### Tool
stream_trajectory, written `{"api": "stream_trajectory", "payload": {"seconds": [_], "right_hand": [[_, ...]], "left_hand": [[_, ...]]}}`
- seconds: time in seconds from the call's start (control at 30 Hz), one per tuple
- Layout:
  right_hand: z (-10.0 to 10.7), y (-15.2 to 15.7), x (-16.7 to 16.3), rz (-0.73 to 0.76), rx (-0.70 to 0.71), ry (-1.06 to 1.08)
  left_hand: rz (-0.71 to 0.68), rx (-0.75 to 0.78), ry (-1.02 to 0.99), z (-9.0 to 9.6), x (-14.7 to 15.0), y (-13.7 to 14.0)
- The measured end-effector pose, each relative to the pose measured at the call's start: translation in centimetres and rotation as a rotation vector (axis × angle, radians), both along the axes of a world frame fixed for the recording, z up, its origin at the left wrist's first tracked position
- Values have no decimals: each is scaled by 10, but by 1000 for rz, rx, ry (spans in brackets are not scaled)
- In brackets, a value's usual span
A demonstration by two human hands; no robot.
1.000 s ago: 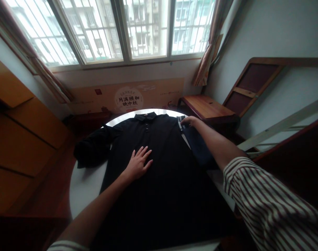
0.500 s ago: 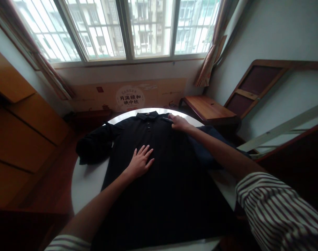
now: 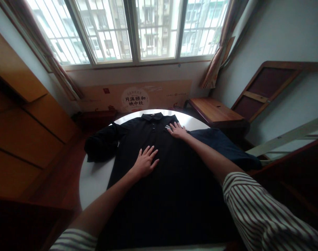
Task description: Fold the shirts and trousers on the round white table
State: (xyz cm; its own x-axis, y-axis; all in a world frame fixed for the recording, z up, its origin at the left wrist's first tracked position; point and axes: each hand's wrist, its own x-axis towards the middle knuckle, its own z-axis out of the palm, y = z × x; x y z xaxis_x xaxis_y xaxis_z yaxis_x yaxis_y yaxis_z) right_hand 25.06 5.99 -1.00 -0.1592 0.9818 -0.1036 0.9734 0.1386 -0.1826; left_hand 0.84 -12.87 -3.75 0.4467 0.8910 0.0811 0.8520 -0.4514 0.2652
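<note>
Lying flat on a round white table, a black shirt spreads from the far rim toward the wearer of the camera, its collar pointing to the window and its short row of buttons just below. The left hand rests palm down on the middle of the shirt, fingers spread. The right hand lies farther up, near the shoulder at the right, also palm down with its fingers fanned; beside its fingertips, a pale striped trim shows on the chest. The two hands are well apart from each other, and both forearms reach in from the lower corners out of striped sleeves.

To the left of the shirt, a black bundle of cloth sits at the table's edge; in the dim light, its border with the shirt's sleeve cannot be told for certain. To the right, dark blue cloth extends past the right forearm. Beyond the table, a tan banner with dark lettering runs along the wall below the window, between two tied curtains. A low wooden bench stands at the far right, and orange-brown cupboards line the left side.
</note>
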Motion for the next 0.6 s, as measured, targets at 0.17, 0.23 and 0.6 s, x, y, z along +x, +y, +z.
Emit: {"api": "stream_trajectory", "payload": {"seconds": [0.17,0.23,0.6], "right_hand": [[4,25,-12,-70,55,72],[6,36,-16,-87,80,89],[27,35,-36,0,45,17]], "left_hand": [[1,11,1,0,0,-1],[-4,9,6,1,0,-1],[-12,18,-6,1,0,-1]]}}
